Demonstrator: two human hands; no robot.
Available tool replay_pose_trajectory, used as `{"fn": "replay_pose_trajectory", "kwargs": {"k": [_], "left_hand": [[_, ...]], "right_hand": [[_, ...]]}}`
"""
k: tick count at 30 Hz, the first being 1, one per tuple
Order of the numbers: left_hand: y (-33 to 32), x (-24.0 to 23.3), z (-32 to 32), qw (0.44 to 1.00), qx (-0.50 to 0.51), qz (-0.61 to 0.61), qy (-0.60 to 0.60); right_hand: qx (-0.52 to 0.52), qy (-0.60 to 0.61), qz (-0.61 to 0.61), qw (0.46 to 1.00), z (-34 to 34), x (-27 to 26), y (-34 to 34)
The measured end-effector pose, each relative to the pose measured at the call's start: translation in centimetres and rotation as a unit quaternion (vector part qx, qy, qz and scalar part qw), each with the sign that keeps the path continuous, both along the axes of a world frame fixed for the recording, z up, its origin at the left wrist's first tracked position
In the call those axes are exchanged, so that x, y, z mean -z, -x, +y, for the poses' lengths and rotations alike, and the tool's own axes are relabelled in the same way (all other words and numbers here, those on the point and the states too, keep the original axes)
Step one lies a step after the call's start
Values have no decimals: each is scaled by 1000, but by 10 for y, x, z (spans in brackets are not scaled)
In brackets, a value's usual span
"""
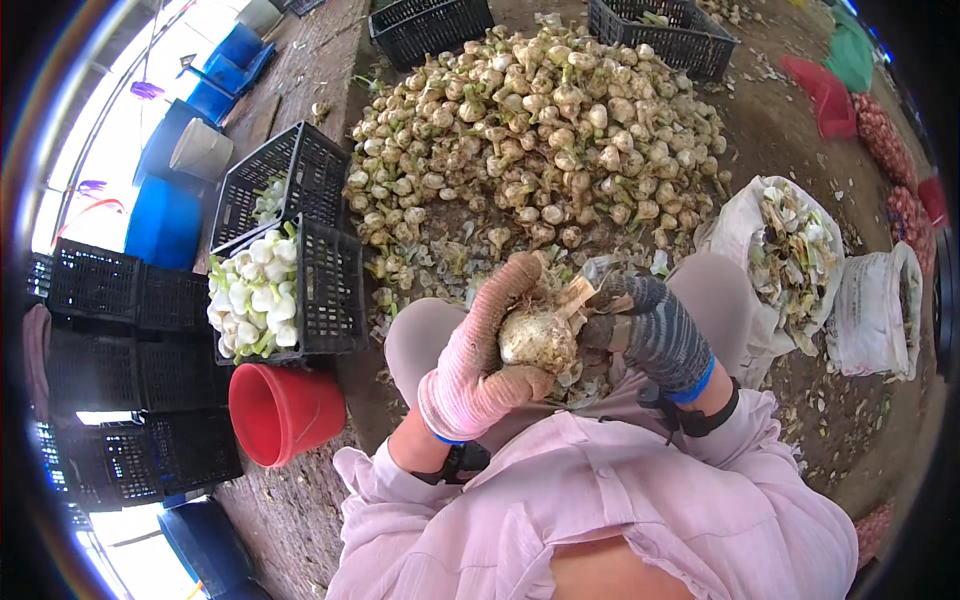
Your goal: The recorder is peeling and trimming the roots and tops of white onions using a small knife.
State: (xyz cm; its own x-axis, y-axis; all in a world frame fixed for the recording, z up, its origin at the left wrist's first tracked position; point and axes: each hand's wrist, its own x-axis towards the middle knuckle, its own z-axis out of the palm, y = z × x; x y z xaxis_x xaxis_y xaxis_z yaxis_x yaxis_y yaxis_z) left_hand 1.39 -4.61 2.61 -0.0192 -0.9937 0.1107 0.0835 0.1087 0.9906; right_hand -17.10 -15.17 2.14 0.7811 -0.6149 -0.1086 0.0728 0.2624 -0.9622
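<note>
My left hand point(480, 360), in a pink-and-white knit glove soiled at the fingers, grips a garlic bulb point(538, 339) with dirty outer skin, held above my lap. The bulb's cut stem points up and to the right. My right hand point(649, 330), in a dark grey striped glove, is at the stem and loose skin; its fingertips are partly hidden, so whether it holds a tool cannot be told. Beyond my hands lies a large heap of unpeeled garlic bulbs point(540, 135). At the left, a black plastic crate point(330, 289) holds clean white bulbs.
A red bucket point(300, 412) stands below the crate, near stacked black crates point(97, 367). On the right, an open white sack point(731, 225) holds peeled skins beside another white sack point(866, 315). Two black crates point(431, 30) point(667, 41) stand behind the heap.
</note>
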Motion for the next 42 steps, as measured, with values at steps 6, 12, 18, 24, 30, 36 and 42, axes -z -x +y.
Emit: {"fn": "replay_pose_trajectory", "kwargs": {"k": [6, 12, 18, 24, 30, 36, 42], "left_hand": [[10, -5, 12, 980, -25, -178, 90], [25, -7, 22, 994, -41, 97, -18], [53, -9, 16, 919, -180, 351, -18], [48, -3, 23, 930, -204, 293, -88], [62, 0, 30, 941, -200, 271, -26], [58, 3, 27, 926, -200, 301, -113], [59, 3, 25, 925, -200, 320, -47]], "right_hand": [[-9, -94, -48, 994, 17, -8, 5], [46, -7, -27, 999, 26, 1, 10], [12, -101, -142, 985, 45, 7, 3], [62, 126, -48, 989, 40, 6, 12], [27, 157, 18, 987, 40, -10, -4], [-15, 14, -68, 997, 29, 13, 7], [-30, 60, -2, 998, 28, 4, 4]]}}
